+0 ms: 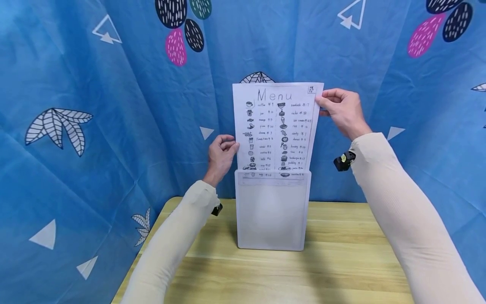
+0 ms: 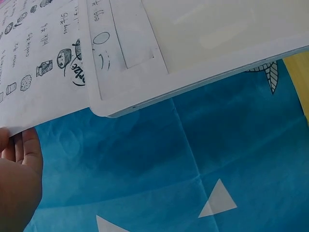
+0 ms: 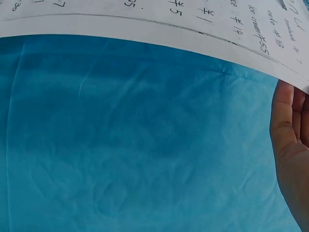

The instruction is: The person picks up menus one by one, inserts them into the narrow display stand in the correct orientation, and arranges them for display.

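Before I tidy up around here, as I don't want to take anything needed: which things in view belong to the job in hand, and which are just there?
Part of the job:
- menu sheet, lower end showing through the holder
- translucent holder
- left hand and right hand, at the sheet's side edges

Just there:
- wood-grain table
- blue patterned cloth

The menu sheet [image 1: 279, 131] is showing black lettering and drawings on white; the holder [image 1: 271, 215] is looking milky and translucent. The curtain [image 1: 326, 55] is displaying blue, printed with white triangles, black-lined white leaves, and pink, black and green ovals flecked white. The sleeves [image 1: 406, 215] are showing cream, the wrist cameras [image 1: 343, 162] black, and the table [image 1: 353, 249] is bearing pale yellow wood grain.
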Available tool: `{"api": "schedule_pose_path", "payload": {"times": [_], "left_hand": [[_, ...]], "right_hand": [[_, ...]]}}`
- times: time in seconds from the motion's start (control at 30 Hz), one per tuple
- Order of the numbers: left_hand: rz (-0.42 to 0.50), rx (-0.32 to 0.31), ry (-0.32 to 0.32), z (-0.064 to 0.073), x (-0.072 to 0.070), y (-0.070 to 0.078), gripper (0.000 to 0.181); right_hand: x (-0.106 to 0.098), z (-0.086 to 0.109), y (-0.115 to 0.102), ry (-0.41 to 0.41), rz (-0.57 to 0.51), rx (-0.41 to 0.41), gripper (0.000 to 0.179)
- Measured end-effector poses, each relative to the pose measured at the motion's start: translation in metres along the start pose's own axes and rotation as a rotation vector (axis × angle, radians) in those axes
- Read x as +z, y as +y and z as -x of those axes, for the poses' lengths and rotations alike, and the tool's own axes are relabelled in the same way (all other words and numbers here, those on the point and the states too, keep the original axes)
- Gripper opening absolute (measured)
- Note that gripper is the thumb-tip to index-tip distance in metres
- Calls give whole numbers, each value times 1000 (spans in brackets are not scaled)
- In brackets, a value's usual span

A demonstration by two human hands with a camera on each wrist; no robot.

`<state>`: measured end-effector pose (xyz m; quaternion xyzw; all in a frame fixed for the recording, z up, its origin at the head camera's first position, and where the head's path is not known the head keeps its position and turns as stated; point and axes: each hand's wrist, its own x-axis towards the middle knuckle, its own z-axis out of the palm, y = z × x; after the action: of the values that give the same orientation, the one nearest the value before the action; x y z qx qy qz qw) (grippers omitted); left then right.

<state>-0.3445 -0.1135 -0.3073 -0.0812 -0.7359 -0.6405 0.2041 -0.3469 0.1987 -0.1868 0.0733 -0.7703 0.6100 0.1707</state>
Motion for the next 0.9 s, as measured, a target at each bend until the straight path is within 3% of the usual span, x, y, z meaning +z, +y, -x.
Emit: {"api": "schedule_pose_path", "payload": {"times": [0.3, 0.7, 0.9], "left_hand": [[-20, -34, -13, 3, -3, -1, 18], [-19, -47, -10, 6, -4, -5, 18], [-14, -40, -6, 5, -4, -7, 17]], "right_hand": [[0, 1, -1, -16, 25, 14, 34], [0, 4, 3, -28, 105, 15, 36], [-1, 5, 3, -32, 94, 0, 33]]}}
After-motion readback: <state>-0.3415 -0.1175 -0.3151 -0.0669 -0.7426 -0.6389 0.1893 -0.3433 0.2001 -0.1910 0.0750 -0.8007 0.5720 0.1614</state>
